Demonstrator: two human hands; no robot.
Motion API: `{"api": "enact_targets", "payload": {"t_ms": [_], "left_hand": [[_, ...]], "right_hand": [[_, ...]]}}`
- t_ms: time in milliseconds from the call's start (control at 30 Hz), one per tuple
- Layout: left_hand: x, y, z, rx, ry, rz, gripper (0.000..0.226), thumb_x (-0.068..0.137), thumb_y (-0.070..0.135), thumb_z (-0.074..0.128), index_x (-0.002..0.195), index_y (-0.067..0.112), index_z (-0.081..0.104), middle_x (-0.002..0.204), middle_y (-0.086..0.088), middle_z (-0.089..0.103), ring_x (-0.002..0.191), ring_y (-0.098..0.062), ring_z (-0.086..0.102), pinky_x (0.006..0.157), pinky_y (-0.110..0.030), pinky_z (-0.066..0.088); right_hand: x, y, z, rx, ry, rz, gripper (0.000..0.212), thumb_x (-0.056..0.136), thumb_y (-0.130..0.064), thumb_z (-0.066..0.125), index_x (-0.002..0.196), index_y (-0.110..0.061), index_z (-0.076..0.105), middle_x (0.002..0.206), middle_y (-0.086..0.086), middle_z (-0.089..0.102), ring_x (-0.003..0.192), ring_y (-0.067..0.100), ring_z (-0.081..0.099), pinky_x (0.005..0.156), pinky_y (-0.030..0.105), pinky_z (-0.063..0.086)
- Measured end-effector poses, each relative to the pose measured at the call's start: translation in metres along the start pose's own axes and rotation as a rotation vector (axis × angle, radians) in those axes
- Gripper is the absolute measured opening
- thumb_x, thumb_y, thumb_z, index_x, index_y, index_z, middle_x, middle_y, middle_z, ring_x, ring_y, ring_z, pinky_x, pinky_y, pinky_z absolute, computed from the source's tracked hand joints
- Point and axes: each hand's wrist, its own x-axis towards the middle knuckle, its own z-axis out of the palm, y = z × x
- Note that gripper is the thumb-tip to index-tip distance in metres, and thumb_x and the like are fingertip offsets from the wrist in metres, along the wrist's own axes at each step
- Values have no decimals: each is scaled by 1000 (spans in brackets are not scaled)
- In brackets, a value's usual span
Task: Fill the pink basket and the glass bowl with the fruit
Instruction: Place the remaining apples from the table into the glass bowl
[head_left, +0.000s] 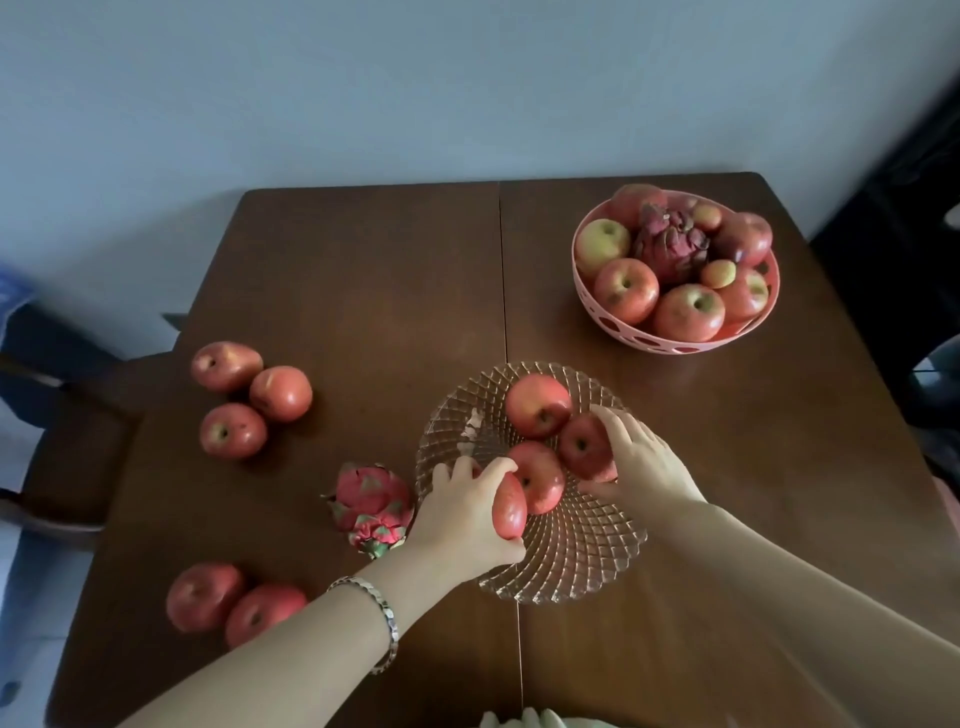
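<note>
Both hands are over the glass bowl (587, 561), which sits near the front middle of the brown desk (363, 270). The left hand (462, 519), a metal bracelet (387, 618) on its wrist, has its grip wrapped around a red apple (510, 506), fingers over the top and thumb underneath, holding it at the bowl's left rim. The right hand (641, 460) has its grip curled on another apple (586, 446) inside the bowl, fingertips on its far side and thumb below. Two more apples lie in the bowl, one at the back (537, 405) and one in the middle (540, 475), touching each other and the held ones.

The pink basket (670, 340) stands at the far right of the desk, piled with apples around a dark dragon fruit (670, 244).

Loose on the desk, a brighter dragon fruit (370, 501) lies just beside the bowl's left edge. Three apples (249, 397) cluster farther left, and two apples (234, 603) rest near the front left corner.
</note>
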Motion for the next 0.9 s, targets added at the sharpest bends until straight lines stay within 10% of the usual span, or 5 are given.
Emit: {"api": "enact_targets", "payload": {"t_ms": [200,333,433,600,900], "left_hand": [[-7,9,-1,-102,91,140,85,70,34,71,140,29,23,134,5,39,119,-20,32,97,-32,42],[-10,21,1,-138,98,436,86,71,32,72,142,25,24,140,1,39,125,-20,31,107,-32,35],[-7,20,4,-73,47,556,87,75,33,71,144,26,20,145,0,35,133,-19,27,112,-28,25],[3,6,9,-145,-42,275,98,79,42,69,149,23,2,155,-5,2,144,-19,5,116,-37,15],[31,9,26,-258,-51,59,65,86,22,62,140,33,27,142,-7,26,110,-31,56,95,-40,48]], "right_hand": [[-40,-23,-16,515,199,-56,58,71,-31,67,123,-38,42,119,-5,49,115,15,46,97,29,44],[-56,-45,-13,918,-290,184,53,76,-33,74,122,-30,46,110,-2,61,102,16,63,89,32,53],[-61,-45,-13,1069,-337,320,56,69,-29,76,119,-18,53,110,12,66,90,23,70,78,35,59],[-67,-33,-5,942,-145,579,39,76,-16,71,111,-15,54,98,6,61,80,24,67,70,42,60],[-41,-39,-5,987,-224,810,50,82,-23,60,124,-3,41,114,13,48,98,33,61,70,44,59]]}}
